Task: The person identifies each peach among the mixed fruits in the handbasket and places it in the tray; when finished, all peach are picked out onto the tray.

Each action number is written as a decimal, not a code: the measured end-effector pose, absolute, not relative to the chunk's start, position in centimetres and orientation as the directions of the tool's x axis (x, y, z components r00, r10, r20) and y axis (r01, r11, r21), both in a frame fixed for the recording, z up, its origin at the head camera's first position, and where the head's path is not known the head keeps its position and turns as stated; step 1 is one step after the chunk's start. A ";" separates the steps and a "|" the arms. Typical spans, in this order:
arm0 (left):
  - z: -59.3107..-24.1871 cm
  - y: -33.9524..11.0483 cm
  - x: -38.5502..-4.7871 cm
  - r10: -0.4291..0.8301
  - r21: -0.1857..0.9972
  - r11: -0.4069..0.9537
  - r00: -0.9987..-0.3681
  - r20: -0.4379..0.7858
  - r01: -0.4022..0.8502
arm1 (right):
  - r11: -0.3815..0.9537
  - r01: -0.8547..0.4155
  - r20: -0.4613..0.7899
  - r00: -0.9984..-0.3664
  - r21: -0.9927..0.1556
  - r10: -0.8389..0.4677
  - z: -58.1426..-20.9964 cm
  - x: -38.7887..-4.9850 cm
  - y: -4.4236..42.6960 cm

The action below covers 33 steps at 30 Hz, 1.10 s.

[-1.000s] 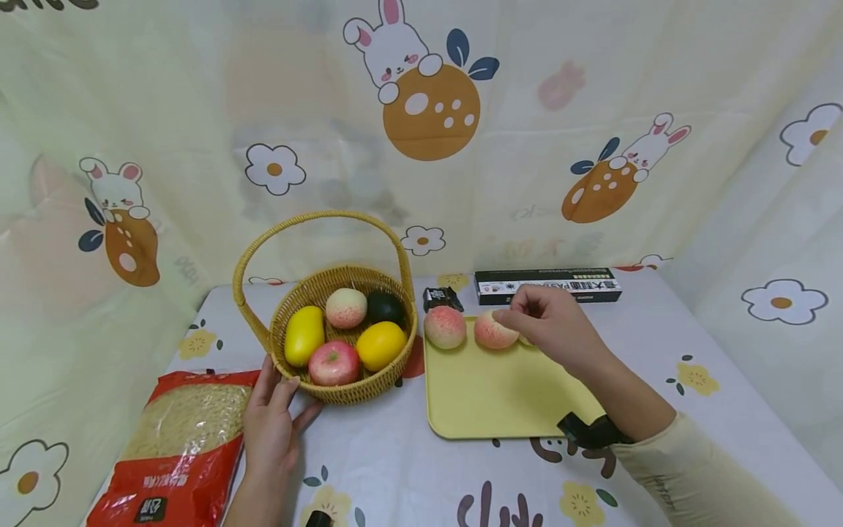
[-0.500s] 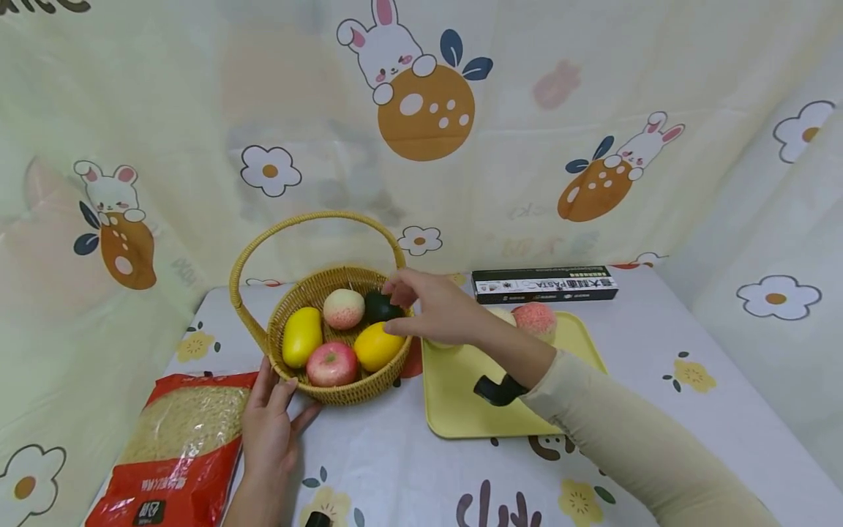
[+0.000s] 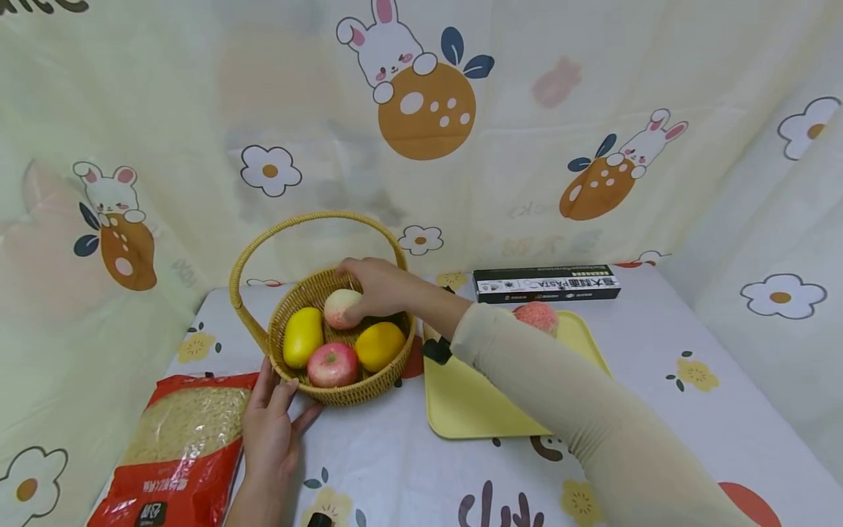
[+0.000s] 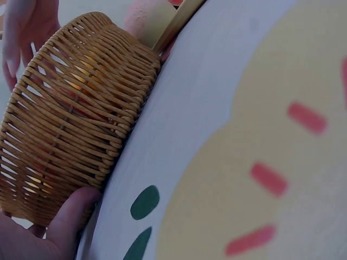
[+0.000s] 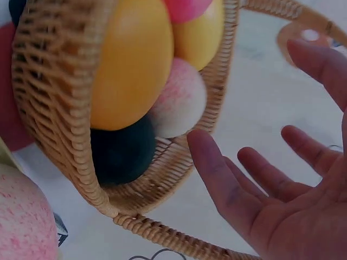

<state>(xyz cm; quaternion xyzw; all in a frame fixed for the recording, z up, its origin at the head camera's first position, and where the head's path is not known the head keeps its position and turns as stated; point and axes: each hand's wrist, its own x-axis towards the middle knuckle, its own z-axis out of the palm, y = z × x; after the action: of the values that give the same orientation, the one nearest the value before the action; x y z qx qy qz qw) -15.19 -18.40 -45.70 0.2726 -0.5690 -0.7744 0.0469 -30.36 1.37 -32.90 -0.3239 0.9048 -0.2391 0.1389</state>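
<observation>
A woven basket [image 3: 349,395] with a tall handle holds a yellow mango [image 3: 303,337], a pink apple [image 3: 333,364], a lemon [image 3: 380,346], a peach [image 3: 340,307] and a dark green fruit [image 5: 127,154]. My left hand [image 3: 271,432] rests against the basket's near left side, fingers spread; its thumb touches the weave in the left wrist view. Over the basket reaches my right hand [image 3: 382,287], beside the peach. The right wrist view shows its fingers spread, with nothing between them. The dark fruit is mostly hidden under this hand in the head view.
Right of the basket lies a yellow tray [image 3: 474,410] with a pink peach [image 3: 536,316] at its far side; my right arm covers part of it. A black pasta box [image 3: 546,284] lies behind. A red bag of pasta [image 3: 178,454] lies at the left.
My right hand has moved left from above the peaches on the tray, past the basket's right rim, to over the peach inside. My left hand has stayed at the basket.
</observation>
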 end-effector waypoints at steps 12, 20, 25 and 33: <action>-45.9 -18.4 -15.1 -0.382 0.906 -0.351 -0.847 -0.370 -0.238 | 0.742 -0.408 -0.219 -0.780 -0.531 -0.586 -34.8 -32.6 -1.7; -45.6 -18.5 -15.0 -0.392 0.908 -0.350 -0.844 -0.366 -0.232 | 0.775 -0.338 -0.326 -0.763 -0.534 -0.558 -35.7 -32.9 -3.8; -45.5 -18.5 -15.0 -0.395 0.911 -0.343 -0.845 -0.361 -0.229 | 0.809 -0.412 -0.346 -0.751 -0.420 -0.562 -36.2 -32.6 -4.7; -45.6 -18.4 -15.0 -0.378 0.908 -0.355 -0.854 -0.357 -0.223 | 0.808 -0.461 -0.370 -0.725 -0.365 -0.581 -36.6 -32.4 -5.1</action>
<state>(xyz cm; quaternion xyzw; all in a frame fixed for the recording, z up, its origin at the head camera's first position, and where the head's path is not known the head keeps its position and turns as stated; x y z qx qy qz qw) -14.96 -18.38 -45.59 0.2656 -0.5658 -0.7790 0.0500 -32.44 -5.13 -36.62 -0.2832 0.9202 -0.1248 0.2396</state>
